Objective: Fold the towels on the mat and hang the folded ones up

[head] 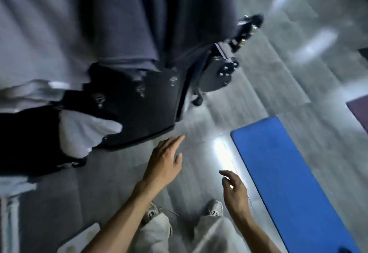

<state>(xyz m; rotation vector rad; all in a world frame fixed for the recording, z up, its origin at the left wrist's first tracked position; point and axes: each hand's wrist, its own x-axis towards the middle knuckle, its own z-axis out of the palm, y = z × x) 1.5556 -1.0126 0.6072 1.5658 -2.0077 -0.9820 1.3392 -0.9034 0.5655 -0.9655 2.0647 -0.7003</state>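
Note:
The picture is blurred by motion. A dark grey towel (119, 23) and a light grey towel (35, 33) hang at the upper left over a black stand. A white cloth (83, 131) lies lower on that stand. The blue mat (288, 173) stretches along the floor at the right, and no towel shows on its visible part. My left hand (165, 163) hovers open, fingers pointing toward the stand's base. My right hand (237, 191) hangs open with loosely curled fingers beside the mat's left edge. Neither hand holds anything.
The black base plate (139, 113) of the stand, with a caster wheel (197, 100), sits just ahead of my feet on the grey tiled floor (278, 73). A purple mat corner (360, 109) shows at the right edge. A white object (79, 240) lies at the bottom left.

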